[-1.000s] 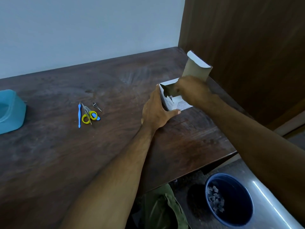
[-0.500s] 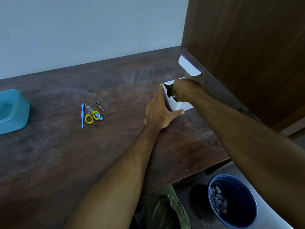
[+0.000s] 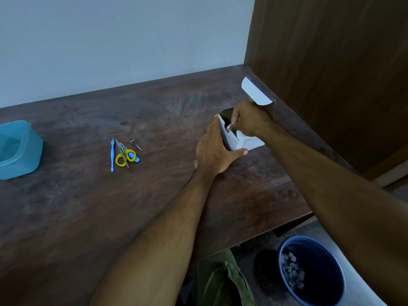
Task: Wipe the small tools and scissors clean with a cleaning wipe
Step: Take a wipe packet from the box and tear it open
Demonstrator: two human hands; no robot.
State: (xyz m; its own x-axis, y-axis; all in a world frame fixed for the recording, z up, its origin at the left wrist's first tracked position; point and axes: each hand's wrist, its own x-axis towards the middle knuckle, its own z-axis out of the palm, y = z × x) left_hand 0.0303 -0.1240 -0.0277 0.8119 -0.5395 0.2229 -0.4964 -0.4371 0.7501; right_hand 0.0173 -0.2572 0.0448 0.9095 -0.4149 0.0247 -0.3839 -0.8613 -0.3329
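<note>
A small white cardboard box [image 3: 249, 142] stands on the dark wooden table with its lid flap [image 3: 256, 93] folded up. My left hand [image 3: 213, 149] grips the box's near side. My right hand [image 3: 249, 120] reaches into the box's open top and pinches a small white piece [image 3: 230, 127] at the opening. Far to the left lie the yellow-handled scissors [image 3: 124, 154], a thin blue tool [image 3: 112, 154] and a small metal tool [image 3: 135, 144], all untouched.
A teal plastic tub [image 3: 19, 149] sits at the table's left edge. A dark wooden panel [image 3: 331, 62] rises right behind the box. Below the table's front edge stands a blue bin [image 3: 313, 270] with scraps inside, beside a green cloth [image 3: 223, 281].
My right hand has lifted slightly out of the box, now pinching a small white piece at the opening. My left hand keeps its grip on the box.
</note>
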